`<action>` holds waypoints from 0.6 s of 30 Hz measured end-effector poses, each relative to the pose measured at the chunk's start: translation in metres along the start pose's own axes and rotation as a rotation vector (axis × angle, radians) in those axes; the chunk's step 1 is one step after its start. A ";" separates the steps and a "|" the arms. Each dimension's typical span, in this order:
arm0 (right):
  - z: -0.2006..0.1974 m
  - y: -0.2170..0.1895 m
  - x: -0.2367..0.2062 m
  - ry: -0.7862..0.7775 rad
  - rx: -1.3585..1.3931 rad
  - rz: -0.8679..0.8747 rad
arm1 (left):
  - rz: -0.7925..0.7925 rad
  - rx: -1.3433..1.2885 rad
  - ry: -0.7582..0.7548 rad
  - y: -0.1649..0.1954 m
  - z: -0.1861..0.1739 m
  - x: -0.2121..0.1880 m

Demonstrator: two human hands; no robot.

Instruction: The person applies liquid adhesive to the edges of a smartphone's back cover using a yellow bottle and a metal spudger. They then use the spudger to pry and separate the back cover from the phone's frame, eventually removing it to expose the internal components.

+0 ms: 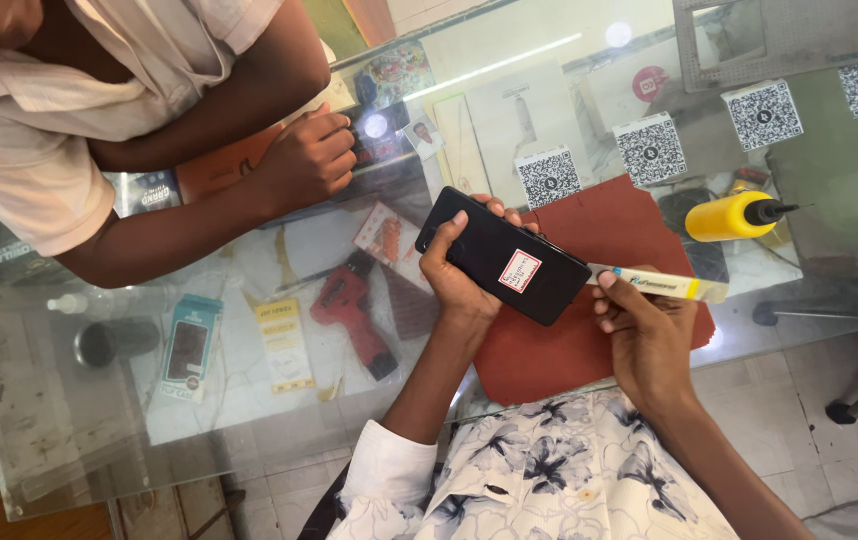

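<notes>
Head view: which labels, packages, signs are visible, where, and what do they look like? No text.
Sticker: white square, red border, on the black phone in the left hand.
Tube: white-yellow with blue print, in the right hand.
Code cards: five white squares with black patterns, along the counter's far side.
Teal package: rectangular, under the glass counter.
Yellow leaflet: narrow, beside it.

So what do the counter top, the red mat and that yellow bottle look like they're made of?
The counter top looks like clear glass: light glares off it and packaged goods show underneath. The red mat seems a soft matte sheet, perhaps rubber or felt; it gives no shine. The yellow bottle looks like smooth, slightly glossy plastic with a black nozzle.
</notes>
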State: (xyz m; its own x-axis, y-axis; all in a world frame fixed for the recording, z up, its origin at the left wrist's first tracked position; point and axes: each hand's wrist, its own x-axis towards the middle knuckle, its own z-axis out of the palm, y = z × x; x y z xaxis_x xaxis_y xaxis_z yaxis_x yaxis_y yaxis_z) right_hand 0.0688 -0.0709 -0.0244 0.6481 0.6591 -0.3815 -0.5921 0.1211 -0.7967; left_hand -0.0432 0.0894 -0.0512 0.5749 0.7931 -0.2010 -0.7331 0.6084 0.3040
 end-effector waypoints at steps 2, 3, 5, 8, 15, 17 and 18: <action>0.002 0.004 -0.002 0.016 0.037 0.037 | 0.012 -0.009 -0.006 0.000 0.000 0.000; 0.003 0.005 -0.003 0.023 0.055 0.056 | 0.019 -0.013 -0.008 0.001 0.000 -0.001; 0.003 0.006 -0.004 -0.010 0.029 0.031 | 0.014 -0.047 -0.011 0.003 -0.001 0.000; 0.005 0.011 -0.006 -0.048 -0.033 0.084 | 0.025 -0.076 0.004 0.006 -0.002 0.001; 0.006 0.018 -0.007 -0.125 -0.134 0.181 | 0.078 -0.060 0.049 0.013 0.000 0.002; 0.006 0.019 -0.006 -0.138 -0.132 0.184 | 0.097 -0.057 0.045 0.013 0.001 0.003; 0.006 0.020 -0.006 -0.142 -0.131 0.188 | 0.105 -0.055 0.045 0.012 0.002 0.003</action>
State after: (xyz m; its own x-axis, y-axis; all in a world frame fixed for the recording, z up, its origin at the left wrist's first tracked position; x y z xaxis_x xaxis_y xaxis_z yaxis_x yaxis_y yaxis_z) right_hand 0.0501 -0.0682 -0.0347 0.4536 0.7595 -0.4663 -0.6230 -0.1039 -0.7753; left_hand -0.0500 0.0993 -0.0465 0.4777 0.8523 -0.2128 -0.8081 0.5214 0.2742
